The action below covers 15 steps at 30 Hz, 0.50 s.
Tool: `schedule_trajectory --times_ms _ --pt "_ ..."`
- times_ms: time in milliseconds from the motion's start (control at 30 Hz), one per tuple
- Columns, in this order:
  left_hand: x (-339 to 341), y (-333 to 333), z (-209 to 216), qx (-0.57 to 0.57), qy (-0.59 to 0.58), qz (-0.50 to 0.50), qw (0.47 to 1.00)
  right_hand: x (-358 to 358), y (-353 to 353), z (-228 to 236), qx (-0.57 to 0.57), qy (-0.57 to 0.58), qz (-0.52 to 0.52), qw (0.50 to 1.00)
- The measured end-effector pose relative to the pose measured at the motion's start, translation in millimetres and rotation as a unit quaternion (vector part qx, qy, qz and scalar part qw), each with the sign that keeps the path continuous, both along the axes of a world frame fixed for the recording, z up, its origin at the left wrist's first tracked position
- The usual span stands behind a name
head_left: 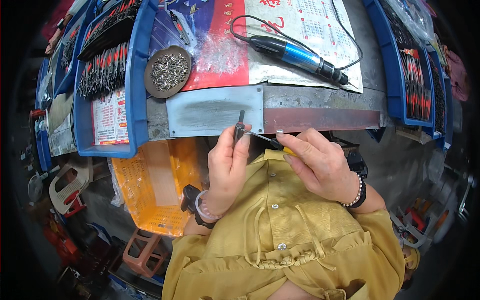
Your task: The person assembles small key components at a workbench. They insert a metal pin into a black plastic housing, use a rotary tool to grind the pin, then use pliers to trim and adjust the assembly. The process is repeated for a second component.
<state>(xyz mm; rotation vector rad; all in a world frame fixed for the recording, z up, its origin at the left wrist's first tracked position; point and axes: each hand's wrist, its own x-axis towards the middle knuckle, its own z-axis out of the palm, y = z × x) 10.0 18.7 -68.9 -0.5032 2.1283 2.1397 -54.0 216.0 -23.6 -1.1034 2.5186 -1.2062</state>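
Note:
My left hand [225, 170] pinches a small dark part [240, 126] upright, a narrow stem standing up from its wider body; its exact kind I cannot make out. In my right hand [320, 162] is a screwdriver [261, 136] with a yellow and black handle, gripped between thumb and fingers. The thin shaft points left, its tip at or very close to the dark part. Both hands are just in front of the bench edge, near a pale metal plate [215, 110] with a dark smudged surface.
A round dish of small screws [169, 72] sits on the bench beside a blue and black electric screwdriver [295, 54] with a cord. Blue bins [139, 100] of black and red parts flank both sides. Below left stands a yellow crate [135, 200].

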Motion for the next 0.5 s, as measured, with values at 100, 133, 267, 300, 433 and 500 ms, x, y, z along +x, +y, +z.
schedule_trajectory --times_ms 100,133,267,300,433,500 --pt "-1 4 -5 -0.149 0.044 -0.012 0.988 -3 1 -5 -0.035 -0.024 -0.001 0.999" --pt "-1 6 -6 -0.203 0.062 -0.014 0.977 -3 2 -6 -0.041 -0.044 -0.007 0.998" --pt "-2 14 -12 -0.337 0.13 -0.013 0.932 7 1 -11 0.049 0.102 0.018 0.993" --pt "-1 15 -14 -0.352 0.124 -0.01 0.928 9 0 -14 0.039 0.084 0.007 0.996" --pt "-5 19 -23 -0.403 0.121 0.004 0.907 4 -8 -36 -0.106 0.016 -0.043 0.993" --pt "-3 20 -25 -0.419 0.107 0.014 0.901 1 -9 -41 -0.101 -0.003 -0.036 0.994"
